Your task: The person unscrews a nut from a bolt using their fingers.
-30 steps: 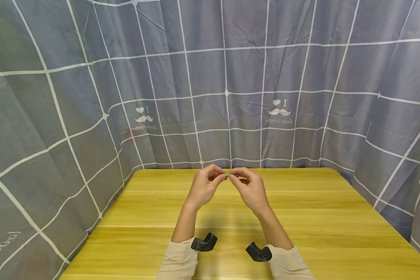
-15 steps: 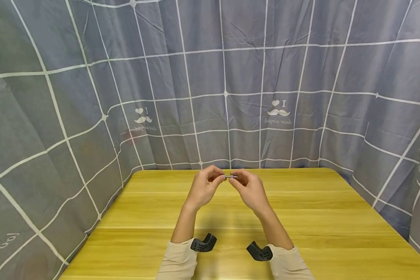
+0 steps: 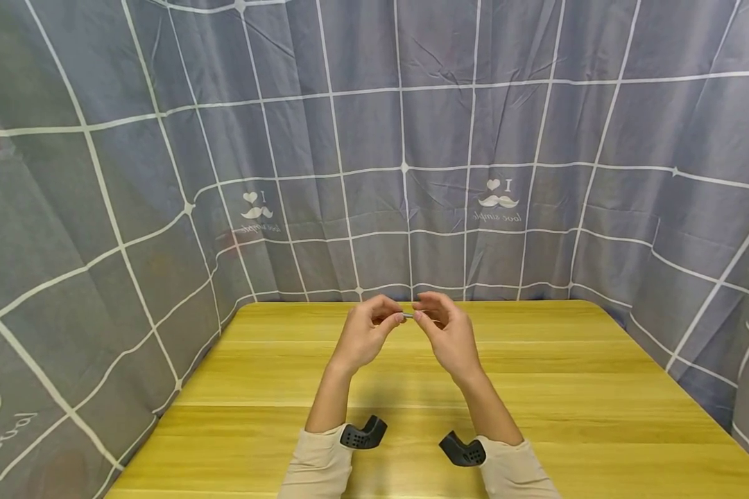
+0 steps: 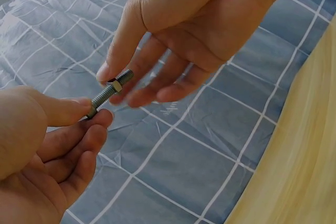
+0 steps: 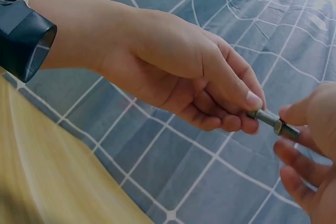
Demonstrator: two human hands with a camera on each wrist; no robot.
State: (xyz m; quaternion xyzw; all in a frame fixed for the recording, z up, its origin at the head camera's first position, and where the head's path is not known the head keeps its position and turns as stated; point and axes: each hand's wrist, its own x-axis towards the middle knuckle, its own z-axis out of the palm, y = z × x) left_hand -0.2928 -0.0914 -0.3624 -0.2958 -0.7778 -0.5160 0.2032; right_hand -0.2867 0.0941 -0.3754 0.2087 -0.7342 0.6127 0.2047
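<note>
Left hand (image 3: 360, 339) and right hand (image 3: 454, 339) raised close together over the far part of the tabletop (image 3: 412, 388). Pinched in the left between thumb and curled fingers, by one end: a metal bolt (image 4: 103, 98), clear of the tabletop, midway between both hands. Nearly level in the head view, slanted in both wrist views. Threaded onto the bolt toward its other end: a nut (image 4: 116, 85), with a short stretch of thread beyond. Just beside the nut, the right's thumb and fingers, parted and loosely bent, closed round nothing; contact with nut or bolt hard to tell.

Printed twice in white on the grey, white-gridded curtain (image 3: 374, 138) behind: an "I", a heart (image 3: 493, 184), a moustache (image 3: 498, 201) and, underneath, "love simple", all back to front. Far left and low, another reversed "love", beside a cut-off white shape. Near the right edge, more white print, too slanted and small to read. At the wrists, beige sleeves (image 3: 321, 461) and black cameras (image 3: 363, 433). Across the yellow tabletop, wood grain and pale seams.
</note>
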